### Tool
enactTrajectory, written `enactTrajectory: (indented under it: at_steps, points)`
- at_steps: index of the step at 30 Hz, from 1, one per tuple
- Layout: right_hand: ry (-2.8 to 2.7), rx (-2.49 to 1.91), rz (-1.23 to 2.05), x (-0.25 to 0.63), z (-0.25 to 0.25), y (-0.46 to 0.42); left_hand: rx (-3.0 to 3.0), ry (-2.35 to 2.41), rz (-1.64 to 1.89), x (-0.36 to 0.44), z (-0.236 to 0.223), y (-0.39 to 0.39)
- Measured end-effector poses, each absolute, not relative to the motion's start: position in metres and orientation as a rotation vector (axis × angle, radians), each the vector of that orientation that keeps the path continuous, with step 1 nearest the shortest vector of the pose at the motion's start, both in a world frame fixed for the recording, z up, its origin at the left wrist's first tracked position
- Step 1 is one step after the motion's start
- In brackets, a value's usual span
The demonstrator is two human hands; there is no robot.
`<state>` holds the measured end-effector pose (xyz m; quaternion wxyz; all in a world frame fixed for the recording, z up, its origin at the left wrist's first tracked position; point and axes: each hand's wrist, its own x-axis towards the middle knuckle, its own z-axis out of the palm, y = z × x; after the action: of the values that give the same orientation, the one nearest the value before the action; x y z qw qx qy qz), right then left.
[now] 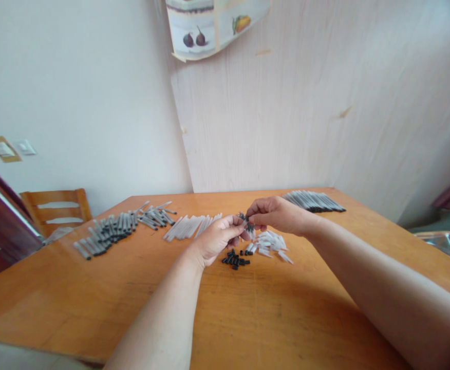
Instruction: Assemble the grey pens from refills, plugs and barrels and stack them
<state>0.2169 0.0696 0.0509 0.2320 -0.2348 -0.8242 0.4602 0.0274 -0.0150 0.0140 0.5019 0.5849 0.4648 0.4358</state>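
Observation:
Over the middle of the table, my left hand (222, 236) and my right hand (272, 213) meet with their fingertips closed. Between them is a small dark pen part (247, 221), partly covered by the fingers and too blurred to tell exactly. Just below my left hand lies a little heap of short black sleeves (236, 260). Under my right hand spreads a pile of clear pen caps (272, 241). Left of my hands, clear pen barrels (190, 227) lie side by side in a row.
Black-ended clear pen barrels (111, 231) lie in a loose pile on the left of the wooden table (271, 313). Another neat row of black-ended pens (315, 200) is at the back right. A wooden chair (57, 210) stands beyond the left edge; a wall closes the far side.

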Motion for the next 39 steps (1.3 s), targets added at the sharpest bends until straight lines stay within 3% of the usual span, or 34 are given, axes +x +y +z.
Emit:
enactTrajectory:
  at_steps: [8, 25, 39]
  points:
    - [-2.300, -0.691, 1.239, 0.218, 0.052, 0.068, 1.431, 1.152, 1.040, 0.027, 0.011, -0.016]
    - [-2.542, -0.663, 0.857, 0.216, 0.055, 0.062, 1.463, 1.144, 1.041, 0.032, 0.015, -0.019]
    - [-2.331, -0.681, 0.970, 0.218, 0.055, 0.065, 1.405, 1.117, 1.102, 0.030, 0.015, -0.016]
